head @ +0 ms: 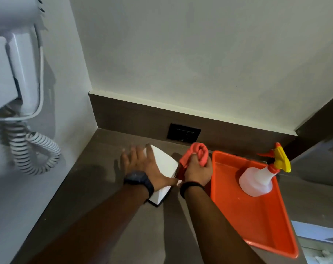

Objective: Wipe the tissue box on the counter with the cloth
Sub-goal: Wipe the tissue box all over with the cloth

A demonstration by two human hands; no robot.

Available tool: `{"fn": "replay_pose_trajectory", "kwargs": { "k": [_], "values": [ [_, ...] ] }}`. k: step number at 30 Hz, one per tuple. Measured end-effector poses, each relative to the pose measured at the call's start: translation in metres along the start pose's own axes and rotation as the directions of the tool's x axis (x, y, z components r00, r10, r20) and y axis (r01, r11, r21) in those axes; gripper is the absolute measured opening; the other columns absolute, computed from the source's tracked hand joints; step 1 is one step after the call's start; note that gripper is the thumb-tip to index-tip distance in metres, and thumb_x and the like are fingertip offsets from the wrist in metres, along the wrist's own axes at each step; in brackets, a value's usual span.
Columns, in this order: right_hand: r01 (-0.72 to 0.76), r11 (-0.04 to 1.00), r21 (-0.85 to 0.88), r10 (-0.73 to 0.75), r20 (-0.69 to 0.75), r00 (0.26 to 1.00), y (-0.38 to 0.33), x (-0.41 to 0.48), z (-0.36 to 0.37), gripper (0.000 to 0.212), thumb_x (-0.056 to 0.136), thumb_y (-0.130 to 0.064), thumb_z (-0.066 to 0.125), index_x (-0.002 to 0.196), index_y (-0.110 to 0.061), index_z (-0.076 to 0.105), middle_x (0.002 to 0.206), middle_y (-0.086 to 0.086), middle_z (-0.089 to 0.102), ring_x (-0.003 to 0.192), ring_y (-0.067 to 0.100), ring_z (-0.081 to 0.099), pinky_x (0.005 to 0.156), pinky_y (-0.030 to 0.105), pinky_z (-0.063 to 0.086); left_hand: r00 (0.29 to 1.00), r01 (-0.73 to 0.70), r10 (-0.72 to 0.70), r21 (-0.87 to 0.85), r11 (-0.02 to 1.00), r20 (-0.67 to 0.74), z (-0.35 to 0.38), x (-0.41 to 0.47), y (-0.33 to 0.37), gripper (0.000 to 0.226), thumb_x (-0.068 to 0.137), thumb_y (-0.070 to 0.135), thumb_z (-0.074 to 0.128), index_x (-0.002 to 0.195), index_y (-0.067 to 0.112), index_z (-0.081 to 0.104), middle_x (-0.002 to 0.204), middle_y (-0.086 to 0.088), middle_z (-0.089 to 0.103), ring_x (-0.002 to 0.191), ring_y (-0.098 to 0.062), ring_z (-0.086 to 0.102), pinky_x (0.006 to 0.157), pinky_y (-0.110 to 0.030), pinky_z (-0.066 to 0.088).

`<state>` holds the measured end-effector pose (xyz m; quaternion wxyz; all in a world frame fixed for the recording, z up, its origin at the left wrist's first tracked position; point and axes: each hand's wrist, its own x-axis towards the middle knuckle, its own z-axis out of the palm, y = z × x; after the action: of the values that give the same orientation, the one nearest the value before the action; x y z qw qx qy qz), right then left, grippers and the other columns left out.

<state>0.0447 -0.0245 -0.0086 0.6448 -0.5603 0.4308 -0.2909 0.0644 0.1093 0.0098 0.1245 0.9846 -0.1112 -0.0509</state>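
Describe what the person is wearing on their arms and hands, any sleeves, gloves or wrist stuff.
Both forearms are bare, no sleeves showing, and no gloves. The left hand has a chunky black wristwatch on its wrist. The right hand has a thin black band around its wrist.

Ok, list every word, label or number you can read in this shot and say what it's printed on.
"ryer" on the white wall-mounted hair dryer holder; the start of the word is cut off by the picture's edge.
Black wall plate above the counter: small marks, too small to read.
Tissue box, spray bottle, orange tray: no text visible.
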Motion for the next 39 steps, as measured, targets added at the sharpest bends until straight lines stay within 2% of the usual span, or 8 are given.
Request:
{"fn": "replay_pose_trajectory", "kwargs": {
  "k": [3, 6, 12, 15, 21, 31, 35, 39],
  "values": [
    [0.042, 0.995, 0.089, -0.042, -0.003, 0.999, 0.0, 0.008, -0.01, 0.02, 0.083, -0.019, 0.065, 0.101, -0.027, 0.07, 0.096, 0.001, 0.074, 0.089, 0.014, 0.069, 0.083, 0.038, 0.056, 0.885, -0.413, 0.371, 0.107, 0.905, 0.281, -0.021, 0.042, -0.008, 0.151, 0.029, 0.091, 0.063, 0.146, 0.03, -0.01, 0.159, -0.009, -0.002, 0.143, -0.033, -0.005, 0.113, -0.054, -0.006],
    [0.031, 0.987, 0.156, -0.031, 0.0, 1.0, 0.005, 0.01, -0.018, 0.023, 0.086, -0.014, 0.064, 0.107, -0.022, 0.069, 0.106, 0.008, 0.073, 0.104, 0.026, 0.068, 0.096, 0.048, 0.054, 0.721, -0.583, 0.502, 0.028, 0.812, 0.478, -0.038, 0.057, -0.009, 0.116, 0.041, 0.068, 0.083, 0.137, 0.031, 0.03, 0.139, -0.001, 0.042, 0.128, -0.029, 0.037, 0.104, -0.051, 0.036],
    [0.001, 0.977, 0.214, -0.007, 0.027, 1.0, -0.001, 0.003, -0.027, 0.025, 0.089, -0.012, 0.062, 0.111, -0.022, 0.067, 0.112, 0.009, 0.072, 0.108, 0.025, 0.067, 0.098, 0.047, 0.053, 0.967, -0.249, 0.245, 0.053, 0.967, 0.073, -0.022, 0.043, -0.002, 0.081, 0.048, 0.086, 0.057, 0.106, 0.031, 0.063, 0.108, -0.002, 0.066, 0.084, -0.025, 0.056, 0.071, -0.034, 0.043],
    [-0.005, 0.979, 0.202, -0.012, 0.08, 0.997, 0.001, -0.006, -0.029, 0.026, 0.089, -0.012, 0.063, 0.112, -0.024, 0.066, 0.111, 0.005, 0.071, 0.1, 0.016, 0.068, 0.094, 0.038, 0.054, 0.993, -0.009, 0.01, -0.013, 1.0, 0.116, -0.022, 0.047, -0.015, 0.108, 0.04, 0.1, 0.045, 0.121, 0.029, 0.057, 0.126, -0.005, 0.06, 0.107, -0.029, 0.055, 0.088, -0.039, 0.044],
    [-0.228, 0.962, 0.15, 0.197, 0.197, 0.96, 0.041, -0.045, -0.025, 0.016, 0.085, -0.012, 0.068, 0.098, -0.021, 0.069, 0.102, 0.007, 0.074, 0.092, 0.017, 0.07, 0.074, 0.022, 0.057, 0.812, -0.541, 0.422, 0.247, 0.804, 0.403, -0.02, 0.07, -0.052, 0.163, 0.003, 0.101, 0.042, 0.139, 0.036, -0.02, 0.159, -0.002, 0.001, 0.142, -0.027, -0.005, 0.115, -0.049, -0.002],
    [-0.277, 0.956, 0.094, 0.218, 0.399, 0.891, 0.063, -0.103, 0.012, 0.066, 0.067, -0.081, 0.051, 0.126, -0.051, 0.05, 0.137, -0.011, 0.058, 0.125, 0.012, 0.054, 0.108, 0.048, 0.044, 0.804, -0.585, 0.525, 0.218, 0.781, 0.279, -0.001, 0.075, -0.061, 0.138, 0.025, 0.083, 0.062, 0.138, 0.019, 0.016, 0.142, -0.006, 0.036, 0.128, -0.026, 0.034, 0.108, -0.044, 0.03],
    [-0.065, 0.998, -0.008, 0.063, 0.403, 0.913, 0.046, -0.076, 0.032, 0.055, 0.085, -0.07, 0.038, 0.132, -0.043, 0.046, 0.146, -0.007, 0.05, 0.135, 0.013, 0.044, 0.115, 0.045, 0.036, 0.816, -0.573, 0.525, 0.226, 0.788, 0.242, 0.004, 0.072, -0.064, 0.127, 0.022, 0.083, 0.061, 0.128, 0.023, 0.023, 0.13, -0.004, 0.043, 0.117, -0.024, 0.041, 0.103, -0.042, 0.036],
    [-0.137, 0.987, -0.087, 0.16, 0.368, 0.916, 0.054, -0.06, 0.04, 0.05, 0.094, -0.055, 0.038, 0.135, -0.029, 0.05, 0.138, 0.002, 0.058, 0.129, 0.021, 0.051, 0.112, 0.048, 0.038, 0.85, -0.52, 0.475, 0.226, 0.824, 0.226, 0.005, 0.071, -0.063, 0.132, 0.016, 0.078, 0.06, 0.128, 0.027, 0.013, 0.136, -0.006, 0.04, 0.121, -0.025, 0.036, 0.103, -0.041, 0.035]
  ]
}}
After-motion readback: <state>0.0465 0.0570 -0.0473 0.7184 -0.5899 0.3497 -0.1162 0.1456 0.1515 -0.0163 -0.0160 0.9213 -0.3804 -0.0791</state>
